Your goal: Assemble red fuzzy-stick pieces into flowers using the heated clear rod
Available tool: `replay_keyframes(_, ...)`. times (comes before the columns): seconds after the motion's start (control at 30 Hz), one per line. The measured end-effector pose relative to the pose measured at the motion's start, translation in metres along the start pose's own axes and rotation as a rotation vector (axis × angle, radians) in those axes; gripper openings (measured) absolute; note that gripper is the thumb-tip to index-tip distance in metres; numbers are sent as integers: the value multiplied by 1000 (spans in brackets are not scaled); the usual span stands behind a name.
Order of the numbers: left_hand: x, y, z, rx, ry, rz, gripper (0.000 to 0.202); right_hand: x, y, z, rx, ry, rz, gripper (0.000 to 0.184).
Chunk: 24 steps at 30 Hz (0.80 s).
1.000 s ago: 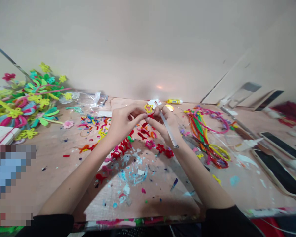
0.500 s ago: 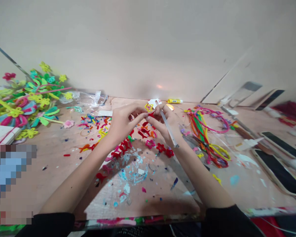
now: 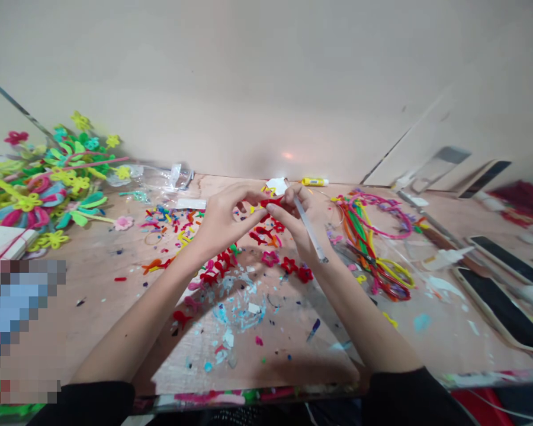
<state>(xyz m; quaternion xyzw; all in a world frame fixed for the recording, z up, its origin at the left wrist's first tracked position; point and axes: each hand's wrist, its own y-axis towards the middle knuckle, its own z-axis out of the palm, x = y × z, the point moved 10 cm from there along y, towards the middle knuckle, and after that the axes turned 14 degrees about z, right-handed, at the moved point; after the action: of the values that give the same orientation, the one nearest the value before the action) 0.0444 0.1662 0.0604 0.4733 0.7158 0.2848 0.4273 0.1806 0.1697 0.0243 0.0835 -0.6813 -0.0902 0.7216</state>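
Note:
Both my hands meet above the middle of the wooden table [image 3: 93,331]. My left hand [image 3: 224,220] pinches one end of a small red pipe-cleaner piece [image 3: 270,203]. My right hand [image 3: 302,228] pinches the other end and also holds a thin clear stick [image 3: 310,228] that slants down across its back. A yellow pipe-cleaner star [image 3: 266,190] shows just behind the fingertips. Several red and pink pipe-cleaner flowers [image 3: 288,266] lie on the table under my hands.
A heap of pipe-cleaner flowers [image 3: 48,183] fills the far left. Long coloured pipe cleaners [image 3: 373,248] lie at the right, with a glue stick [image 3: 313,181] by the wall. Dark flat devices [image 3: 501,307] sit at the right edge. Bits of paper scrap [image 3: 240,307] litter the near middle.
Both hands have lifted slightly and moved a little toward the wall, turning the red piece between the fingertips. The yellow star is now mostly hidden behind them.

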Motion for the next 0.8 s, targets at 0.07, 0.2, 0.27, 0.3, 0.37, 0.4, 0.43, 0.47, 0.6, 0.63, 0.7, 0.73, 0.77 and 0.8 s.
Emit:
replay_keyframes(0.07, 1, -1, 0, -3, -14, 6, 10, -1, 0, 1, 10, 17, 11, 47)
replay_keyframes(0.2, 0, -1, 1, 6, -24, 15, 10, -5, 1, 0, 7, 22, 42, 43)
replay_keyframes(0.27, -2, 0, 0, 10, -21, 13, 10, -6, 0, 0, 5, 18, 51, 40)
replay_keyframes(0.3, -3, 1, 0, 14, -14, 13, 10, -6, 0, 1, 10, 20, 56, 38)
replay_keyframes(0.37, -6, 2, 0, 32, 12, 25, 9, -8, 0, 3, 31, 39, 72, 37)
replay_keyframes(0.4, -8, 2, 0, 43, 28, 33, 9, -8, 0, 4, 44, 57, 82, 36)
replay_keyframes(0.43, -9, 2, 0, 51, 42, 41, 8, -9, 0, 5, 55, 76, 93, 36)
replay_keyframes(0.47, -10, 3, -1, 56, 51, 47, 8, -10, 0, 6, 63, 92, 104, 36)
replay_keyframes(0.6, -9, 2, -1, 48, 53, 42, 8, -11, -1, 8, 82, 123, 127, 34)
replay_keyframes(0.63, -8, 2, -1, 45, 52, 38, 7, -11, -1, 9, 94, 127, 127, 34)
replay_keyframes(0.7, -6, 1, -1, 36, 47, 28, 6, -11, -1, 9, 106, 130, 126, 33)
replay_keyframes(0.73, -5, 1, -1, 28, 39, 19, 6, -11, -1, 9, 103, 126, 128, 33)
replay_keyframes(0.77, -4, 0, -2, 18, 25, 9, 6, -11, -1, 8, 99, 119, 130, 33)
replay_keyframes(0.8, -3, 0, -2, 6, 7, -2, 5, -11, -1, 7, 92, 109, 132, 34)
